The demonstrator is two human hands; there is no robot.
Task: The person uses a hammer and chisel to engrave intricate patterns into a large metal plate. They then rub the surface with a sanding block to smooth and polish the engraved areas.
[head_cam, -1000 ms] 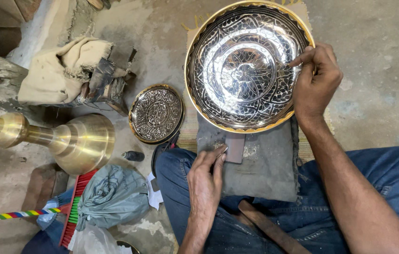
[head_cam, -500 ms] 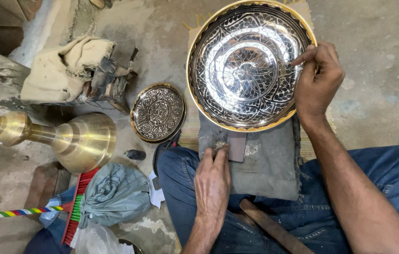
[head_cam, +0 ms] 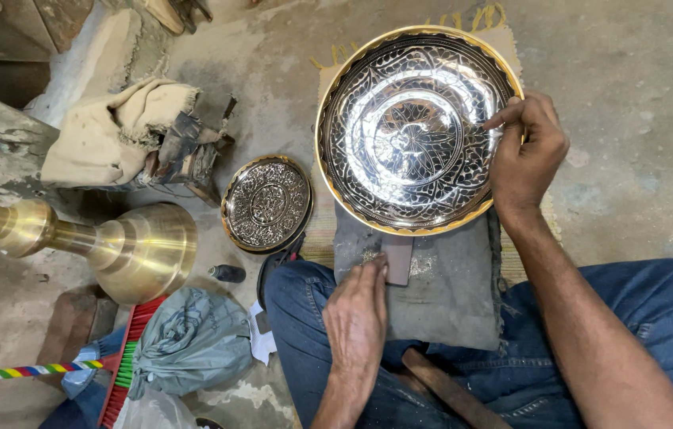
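Head view, right hand [head_cam: 525,151] on engraved plate [head_cam: 412,127]

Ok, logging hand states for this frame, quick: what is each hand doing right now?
Left hand: fingers flat, pressing a small dark block onto the grey cloth pad.
Right hand: closed on the rim of the large engraved plate; any tool hidden.
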